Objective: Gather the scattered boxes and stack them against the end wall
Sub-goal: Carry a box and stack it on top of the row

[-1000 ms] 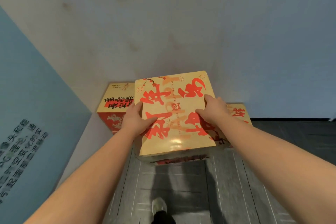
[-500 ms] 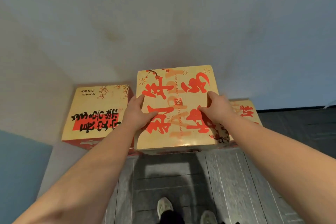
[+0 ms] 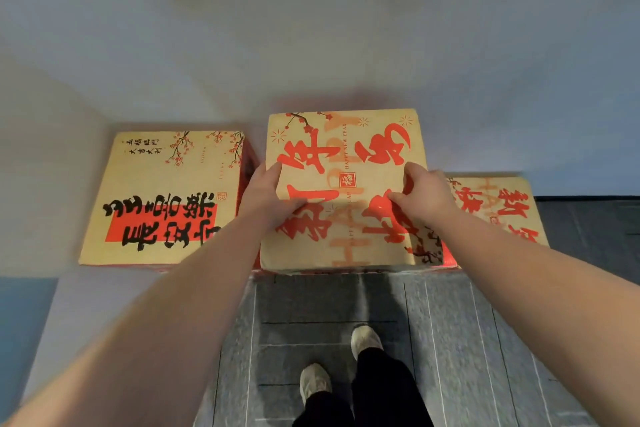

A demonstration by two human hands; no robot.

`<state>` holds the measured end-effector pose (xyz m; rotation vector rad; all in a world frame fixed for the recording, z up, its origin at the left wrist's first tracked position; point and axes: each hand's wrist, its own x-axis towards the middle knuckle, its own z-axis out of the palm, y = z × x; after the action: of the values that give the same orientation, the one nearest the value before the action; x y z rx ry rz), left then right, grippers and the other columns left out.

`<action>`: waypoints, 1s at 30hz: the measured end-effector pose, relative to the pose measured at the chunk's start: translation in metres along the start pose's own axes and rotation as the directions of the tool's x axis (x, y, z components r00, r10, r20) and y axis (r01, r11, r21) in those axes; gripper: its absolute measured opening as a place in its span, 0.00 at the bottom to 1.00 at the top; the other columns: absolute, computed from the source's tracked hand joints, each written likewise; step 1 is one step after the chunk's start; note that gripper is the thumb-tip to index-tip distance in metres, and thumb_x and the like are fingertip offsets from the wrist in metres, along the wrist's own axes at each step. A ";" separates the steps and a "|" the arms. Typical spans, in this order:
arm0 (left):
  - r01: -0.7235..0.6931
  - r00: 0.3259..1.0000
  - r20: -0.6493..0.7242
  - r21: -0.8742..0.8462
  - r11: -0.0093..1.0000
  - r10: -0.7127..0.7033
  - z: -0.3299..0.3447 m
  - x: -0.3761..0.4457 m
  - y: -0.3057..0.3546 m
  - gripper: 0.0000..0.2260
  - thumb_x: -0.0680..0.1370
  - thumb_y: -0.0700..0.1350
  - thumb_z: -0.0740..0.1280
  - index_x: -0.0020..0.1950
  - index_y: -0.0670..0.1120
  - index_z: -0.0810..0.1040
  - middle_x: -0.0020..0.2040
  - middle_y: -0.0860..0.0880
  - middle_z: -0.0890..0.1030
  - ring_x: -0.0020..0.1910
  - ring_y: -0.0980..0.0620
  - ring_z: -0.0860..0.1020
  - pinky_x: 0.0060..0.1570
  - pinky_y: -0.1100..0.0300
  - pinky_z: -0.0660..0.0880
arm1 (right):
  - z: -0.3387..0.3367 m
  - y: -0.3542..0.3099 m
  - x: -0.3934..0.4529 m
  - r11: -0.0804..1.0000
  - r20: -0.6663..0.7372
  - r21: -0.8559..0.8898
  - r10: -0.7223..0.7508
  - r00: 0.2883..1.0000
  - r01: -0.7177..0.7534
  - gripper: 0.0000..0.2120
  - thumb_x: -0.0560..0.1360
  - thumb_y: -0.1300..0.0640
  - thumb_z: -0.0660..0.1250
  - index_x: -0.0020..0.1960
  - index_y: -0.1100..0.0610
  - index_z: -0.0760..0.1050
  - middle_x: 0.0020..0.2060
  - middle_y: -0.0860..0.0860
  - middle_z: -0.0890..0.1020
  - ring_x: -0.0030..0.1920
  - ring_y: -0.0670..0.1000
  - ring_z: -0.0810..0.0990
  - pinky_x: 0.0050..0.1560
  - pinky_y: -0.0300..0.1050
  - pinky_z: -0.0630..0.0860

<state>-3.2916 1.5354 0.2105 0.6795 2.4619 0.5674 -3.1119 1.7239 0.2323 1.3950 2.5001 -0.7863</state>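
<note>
A tan cardboard box with big red characters [image 3: 343, 156] is in the middle, close to the pale end wall [image 3: 311, 28]. My left hand [image 3: 266, 194] grips its left edge, thumb on the top face. My right hand [image 3: 426, 194] holds its right side, fingers and thumb curled on the top. To its left stands a box with black characters on a red patch [image 3: 162, 198]. A lower box with red characters [image 3: 498, 208] sits to its right, partly behind my right arm. What the middle box rests on is hidden.
Grey tiled floor [image 3: 467, 340] runs from the boxes back to my feet [image 3: 363, 340]. A light side wall with a blue lower band [image 3: 24, 322] closes the left side. Dark floor lies beyond the right box.
The middle box has gone from tilted and overlapping the left box to square between the two others near the wall. Both hands kept their hold. More of the left box shows.
</note>
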 end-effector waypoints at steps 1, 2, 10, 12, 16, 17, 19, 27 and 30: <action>-0.003 1.000 0.003 0.013 1.000 0.003 0.003 0.005 -0.001 0.35 0.71 0.56 0.72 0.74 0.51 0.62 0.71 0.51 0.67 0.70 0.48 0.65 0.67 0.46 0.66 | 0.005 0.001 0.005 1.000 0.002 -0.003 0.010 1.000 -0.010 0.20 0.73 0.46 0.70 0.59 0.54 0.71 0.55 0.58 0.74 0.55 0.60 0.74 0.57 0.54 0.75; -0.007 1.000 0.007 0.022 1.000 0.006 0.007 0.009 -0.003 0.35 0.71 0.56 0.72 0.74 0.52 0.61 0.72 0.51 0.66 0.70 0.47 0.65 0.67 0.45 0.66 | 0.009 0.002 0.010 1.000 0.003 -0.007 0.019 1.000 -0.019 0.19 0.73 0.46 0.70 0.58 0.54 0.70 0.55 0.58 0.74 0.54 0.60 0.75 0.56 0.54 0.75; 0.023 1.000 0.013 0.029 0.999 -0.023 0.023 0.029 -0.003 0.33 0.73 0.55 0.71 0.74 0.52 0.60 0.73 0.50 0.64 0.70 0.47 0.65 0.67 0.47 0.66 | 0.031 0.011 0.043 0.999 0.034 -0.003 0.043 0.998 -0.043 0.17 0.75 0.46 0.68 0.58 0.54 0.68 0.57 0.57 0.71 0.54 0.57 0.73 0.52 0.51 0.74; 0.026 1.000 0.010 0.034 0.999 -0.027 0.024 0.032 -0.003 0.33 0.73 0.55 0.71 0.74 0.52 0.60 0.73 0.50 0.64 0.70 0.47 0.66 0.67 0.47 0.66 | 0.036 0.013 0.047 0.999 0.043 -0.001 0.037 0.998 -0.037 0.18 0.76 0.46 0.67 0.60 0.54 0.68 0.56 0.58 0.71 0.54 0.57 0.74 0.53 0.52 0.76; 0.021 1.000 0.001 0.044 0.999 -0.021 0.026 0.037 -0.006 0.32 0.73 0.54 0.71 0.73 0.52 0.61 0.72 0.50 0.65 0.69 0.46 0.66 0.66 0.47 0.67 | 0.046 0.014 0.055 1.000 0.056 0.015 0.021 0.998 -0.022 0.22 0.75 0.45 0.67 0.65 0.51 0.67 0.56 0.58 0.71 0.55 0.58 0.75 0.54 0.54 0.78; 0.019 1.000 -0.001 0.047 0.999 -0.019 0.027 0.039 -0.007 0.32 0.73 0.54 0.71 0.73 0.52 0.61 0.72 0.50 0.65 0.69 0.46 0.66 0.66 0.47 0.67 | 0.048 0.014 0.057 1.000 0.059 0.020 0.017 0.998 -0.018 0.22 0.75 0.44 0.66 0.66 0.51 0.66 0.56 0.59 0.71 0.55 0.58 0.74 0.53 0.54 0.78; 0.025 1.000 0.002 0.053 0.998 -0.025 0.030 0.042 -0.011 0.32 0.74 0.54 0.71 0.74 0.52 0.61 0.72 0.50 0.65 0.70 0.46 0.66 0.66 0.48 0.67 | 0.054 0.015 0.059 1.000 0.071 0.013 0.014 0.997 -0.015 0.24 0.76 0.45 0.66 0.68 0.52 0.65 0.57 0.59 0.71 0.56 0.59 0.74 0.53 0.52 0.76; 0.049 0.999 -0.007 0.040 0.998 -0.049 0.044 0.044 -0.029 0.32 0.73 0.55 0.71 0.73 0.53 0.62 0.70 0.51 0.66 0.68 0.48 0.67 0.64 0.49 0.69 | 0.068 0.014 0.057 0.999 0.102 0.034 0.038 0.994 -0.042 0.26 0.77 0.46 0.65 0.71 0.51 0.62 0.58 0.59 0.69 0.55 0.60 0.75 0.51 0.51 0.76; 0.051 0.999 -0.008 0.042 0.998 -0.051 0.045 0.045 -0.034 0.33 0.73 0.55 0.71 0.74 0.53 0.61 0.71 0.50 0.65 0.68 0.47 0.67 0.65 0.49 0.68 | 0.070 0.011 0.056 0.999 0.087 0.031 0.028 0.996 -0.031 0.23 0.77 0.46 0.65 0.69 0.52 0.64 0.57 0.59 0.69 0.54 0.59 0.75 0.47 0.48 0.76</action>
<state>-3.3107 1.5459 0.1414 0.6304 2.4963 0.5001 -3.1401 1.7331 0.1473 1.3741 2.4067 -0.8658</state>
